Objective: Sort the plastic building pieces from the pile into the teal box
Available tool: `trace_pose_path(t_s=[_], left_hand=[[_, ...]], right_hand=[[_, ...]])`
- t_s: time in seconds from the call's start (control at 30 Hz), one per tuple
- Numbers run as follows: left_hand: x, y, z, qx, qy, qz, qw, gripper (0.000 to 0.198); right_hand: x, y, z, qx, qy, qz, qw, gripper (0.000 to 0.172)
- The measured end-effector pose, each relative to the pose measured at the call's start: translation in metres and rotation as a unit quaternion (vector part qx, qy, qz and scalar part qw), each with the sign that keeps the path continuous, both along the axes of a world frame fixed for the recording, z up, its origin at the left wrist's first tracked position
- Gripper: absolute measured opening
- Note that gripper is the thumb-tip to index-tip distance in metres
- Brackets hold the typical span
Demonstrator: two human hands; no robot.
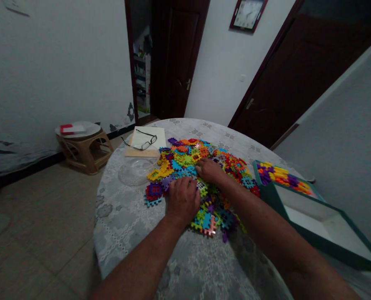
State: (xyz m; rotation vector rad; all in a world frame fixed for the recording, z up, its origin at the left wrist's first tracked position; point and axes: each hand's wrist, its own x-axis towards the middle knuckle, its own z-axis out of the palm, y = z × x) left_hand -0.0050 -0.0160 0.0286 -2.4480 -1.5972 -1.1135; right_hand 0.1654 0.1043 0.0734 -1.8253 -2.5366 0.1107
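Left hand (183, 200) and right hand (208, 170) rest palm-down on interlocking plastic tiles (185, 160), grip impossible to tell; all seemingly loose, box (274, 202) at right empty

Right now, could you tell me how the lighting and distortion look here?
Head view: dim, doorways nearly black; small glare spot on the plastic tiles; wide-angle bending toward the edges; left hand and right hand look sharp.

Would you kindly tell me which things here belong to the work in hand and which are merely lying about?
In hand: pile of plastic tiles under the left hand and right hand; open box beside it.
Lying about: glasses, notepad, clear bowl, stool, wall clock.
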Motion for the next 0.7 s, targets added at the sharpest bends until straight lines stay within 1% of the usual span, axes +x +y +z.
trace_pose_path(t_s=[0.07,0.13,0.2,0.23,0.3,0.37,0.43,0.47,0.53,0.6,0.7], left_hand=[[0.000,0.001,0.000,0.012,-0.010,-0.008,1.000,0.031],[0.000,0.002,-0.002,0.018,-0.011,-0.023,1.000,0.039],[-0.001,0.004,-0.004,0.014,0.003,-0.035,0.999,0.041],[-0.001,0.005,-0.004,0.011,0.014,-0.037,0.999,0.038],[-0.002,0.007,-0.004,0.011,0.043,-0.039,0.998,0.030],[-0.004,0.010,-0.003,0.016,0.068,-0.039,0.997,0.028],[-0.005,0.012,-0.003,0.024,0.083,-0.041,0.995,0.028],[-0.006,0.013,-0.003,0.029,0.089,-0.041,0.995,0.029],[-0.007,0.015,-0.004,0.039,0.100,-0.041,0.993,0.031],[-0.008,0.017,-0.006,0.046,0.113,-0.040,0.992,0.033],[-0.009,0.022,-0.010,0.049,0.131,-0.042,0.989,0.038]], right_hand=[[0.002,-0.013,0.000,-0.004,-0.004,0.013,1.000,0.043],[0.003,-0.027,0.000,-0.002,0.004,0.051,0.999,0.044],[0.005,-0.040,0.000,0.007,0.017,0.091,0.996,0.048],[0.008,-0.046,0.001,0.017,0.023,0.096,0.995,0.050],[0.015,-0.057,0.003,0.047,0.025,0.058,0.997,0.053],[0.025,-0.067,0.007,0.067,0.015,-0.019,0.997,0.055],[0.034,-0.078,0.010,0.057,0.002,-0.085,0.995,0.055],[0.038,-0.084,0.011,0.042,-0.001,-0.103,0.994,0.054],[0.045,-0.095,0.014,0.018,0.008,-0.104,0.994,0.054],[0.049,-0.108,0.021,0.005,0.039,-0.071,0.997,0.052],[0.061,-0.129,0.041,0.015,0.095,-0.018,0.995,0.047]])
